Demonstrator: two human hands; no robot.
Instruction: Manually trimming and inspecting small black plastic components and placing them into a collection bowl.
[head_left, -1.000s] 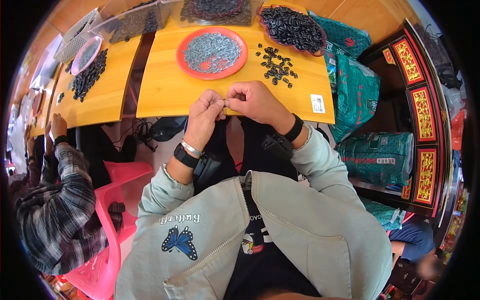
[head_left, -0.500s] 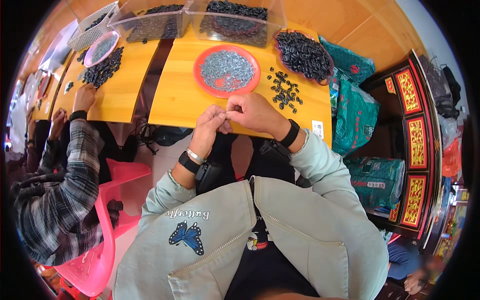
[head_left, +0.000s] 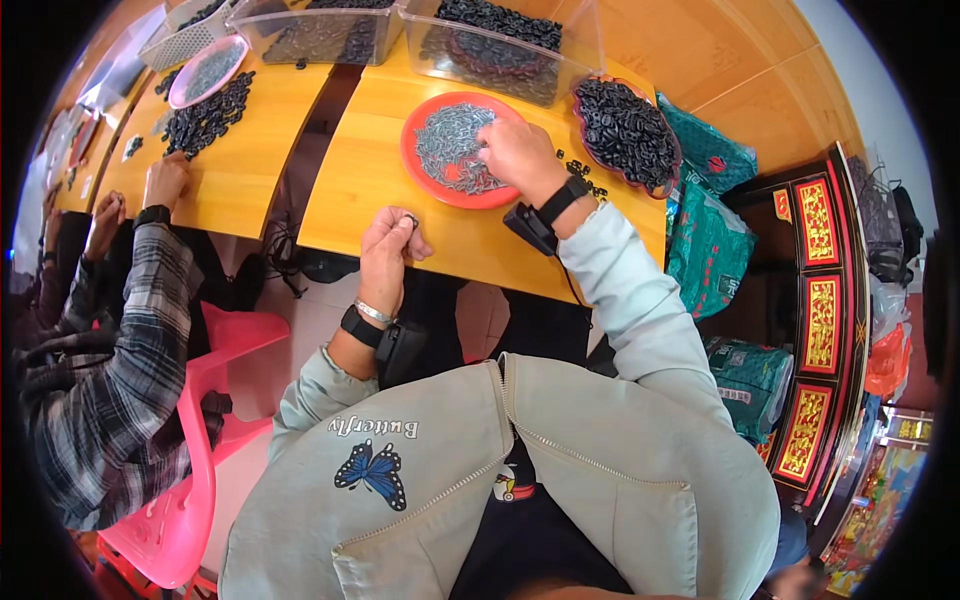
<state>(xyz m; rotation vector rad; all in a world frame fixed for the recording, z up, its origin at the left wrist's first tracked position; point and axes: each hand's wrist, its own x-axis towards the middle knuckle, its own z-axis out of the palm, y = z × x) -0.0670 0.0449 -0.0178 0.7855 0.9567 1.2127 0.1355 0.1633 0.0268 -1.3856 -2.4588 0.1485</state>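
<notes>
My left hand is closed near the table's front edge, with a small black part pinched between thumb and forefinger. Over the right side of a round red plate, my right hand has its fingertips drawn together at a heap of small silver metal pins. Whatever those fingertips grip is too small to make out. Loose black oval parts lie on the table beyond my right wrist, partly hidden by it. Behind them stands a scalloped dish piled with more black parts.
Clear plastic bins of black parts line the back of the yellow table. Green bags and a black-red cabinet stand at right. To the left, a co-worker's hand touches black parts beside a pink plate; a pink chair is nearer.
My hands were together at the table edge and have parted. The right one has moved forward and right to the pins on the red plate; the left has stayed near the edge, keeping the black part.
</notes>
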